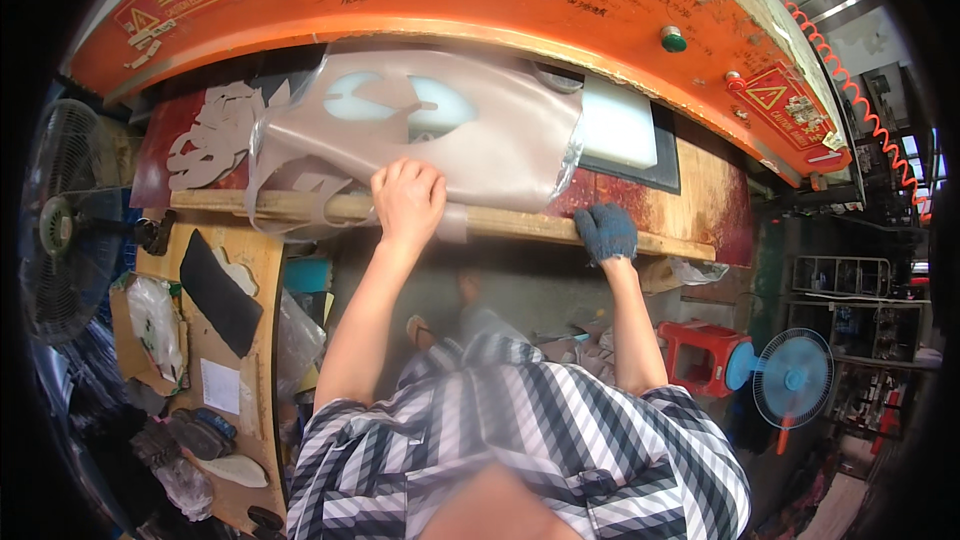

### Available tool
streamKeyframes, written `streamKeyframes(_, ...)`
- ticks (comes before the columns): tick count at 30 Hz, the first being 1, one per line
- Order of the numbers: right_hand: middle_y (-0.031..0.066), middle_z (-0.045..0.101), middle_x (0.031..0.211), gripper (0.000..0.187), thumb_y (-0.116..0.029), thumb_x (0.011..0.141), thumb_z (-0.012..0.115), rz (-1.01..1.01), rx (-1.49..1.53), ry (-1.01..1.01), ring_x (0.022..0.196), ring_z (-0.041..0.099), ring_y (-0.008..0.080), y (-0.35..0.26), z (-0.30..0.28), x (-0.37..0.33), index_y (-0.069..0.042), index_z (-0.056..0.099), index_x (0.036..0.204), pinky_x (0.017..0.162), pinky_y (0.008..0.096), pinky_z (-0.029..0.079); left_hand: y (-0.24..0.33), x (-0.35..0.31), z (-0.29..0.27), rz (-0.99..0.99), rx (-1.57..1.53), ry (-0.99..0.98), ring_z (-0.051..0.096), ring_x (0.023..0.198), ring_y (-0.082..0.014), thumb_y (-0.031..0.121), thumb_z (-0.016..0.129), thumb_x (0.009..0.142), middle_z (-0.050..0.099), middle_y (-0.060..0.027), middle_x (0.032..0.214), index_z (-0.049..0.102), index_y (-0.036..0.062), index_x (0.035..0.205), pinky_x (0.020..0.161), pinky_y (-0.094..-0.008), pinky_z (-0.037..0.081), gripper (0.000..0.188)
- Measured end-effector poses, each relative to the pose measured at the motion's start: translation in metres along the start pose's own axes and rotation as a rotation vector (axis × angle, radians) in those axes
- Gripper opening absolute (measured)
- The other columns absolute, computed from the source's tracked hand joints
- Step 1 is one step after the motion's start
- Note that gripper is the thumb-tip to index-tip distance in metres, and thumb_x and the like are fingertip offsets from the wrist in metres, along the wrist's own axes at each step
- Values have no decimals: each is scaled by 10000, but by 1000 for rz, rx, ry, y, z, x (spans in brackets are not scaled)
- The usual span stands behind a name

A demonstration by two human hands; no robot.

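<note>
My left hand (410, 196), bare, is closed on the near edge of a thin, glossy pinkish-brown sheet (500, 145). That sheet lies rumpled over the worktable, with large cut-out holes and a clear film edge. Through the holes something pale shows. My right hand (606, 232) wears a dark blue-grey knit glove and rests on the wooden rail (530, 224) along the table's front, right of the sheet. Its fingers lie over the rail, with the thumb apart. A thick white board (618, 125) on a dark pad sits beyond the glove, partly under the sheet.
An orange machine beam (420, 10) spans the far side above the table. Cut scraps (215, 135) are piled at the left. A side table (255, 420) holds a black piece, gloves and a box. Standing fans (793, 377) and a red stool (695, 355) are at the sides.
</note>
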State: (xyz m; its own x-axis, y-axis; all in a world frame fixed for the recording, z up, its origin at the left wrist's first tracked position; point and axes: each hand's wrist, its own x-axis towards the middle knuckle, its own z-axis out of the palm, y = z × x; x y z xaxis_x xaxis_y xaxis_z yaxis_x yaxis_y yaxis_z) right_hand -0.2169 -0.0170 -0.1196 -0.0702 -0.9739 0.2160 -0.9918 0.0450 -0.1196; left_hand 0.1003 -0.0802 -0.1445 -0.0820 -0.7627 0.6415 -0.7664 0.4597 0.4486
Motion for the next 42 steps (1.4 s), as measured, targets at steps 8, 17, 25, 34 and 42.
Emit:
streamKeyframes(8,176,681,910,384,-360,849,593,417,565,4,887,648,263,-30,-30,-29,-5,690,957,809,359,489,18,-46,-17,45,43,14,555,1036,-207,310,706,739,621,-14,1070,675,148,983,899,-396,367,295)
streamKeyframes(17,237,575,1243,901,-619,640,726,386,127,-51,1152,557,367,-121,-50,77,-61,501,1310,945,416,462,28,-118,-39,51,4,71,581,991,-153,248,648,765,644,42,1033,661,189,822,873,-363,364,84)
streamKeyframes(25,220,585,1218,907,-562,626,711,467,6,-137,1142,562,368,-122,-41,85,-142,436,1382,963,410,456,39,-133,-40,-8,-22,128,597,929,-137,214,699,736,645,65,946,677,188,837,858,-347,365,106)
streamKeyframes(34,138,665,1041,449,-309,835,643,701,1594,-318,863,660,256,-14,-74,46,-49,578,1195,738,372,560,39,-127,-26,-32,9,130,609,911,-144,190,704,736,663,66,934,689,172,851,857,-328,376,118)
streamKeyframes(42,185,659,1028,534,-372,819,628,691,1917,-146,843,668,317,54,-82,-16,-19,557,1213,681,455,576,81,-84,-56,-133,-562,45,642,857,-223,46,708,742,674,-52,932,691,72,882,778,-351,486,143)
